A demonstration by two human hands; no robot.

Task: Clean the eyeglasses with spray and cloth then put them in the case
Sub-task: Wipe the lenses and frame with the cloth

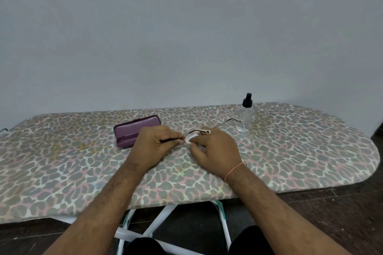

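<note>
Eyeglasses (194,131) pinched steady by left hand (156,143) so right hand (213,149) fingers can rub cloth (189,139) over a lens.

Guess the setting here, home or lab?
Likely a home room, not a lab. The work surface is an ironing board with a leopard-print cover on white folding legs, set against a bare painted wall over a dark floor. No benches or equipment show.
</note>
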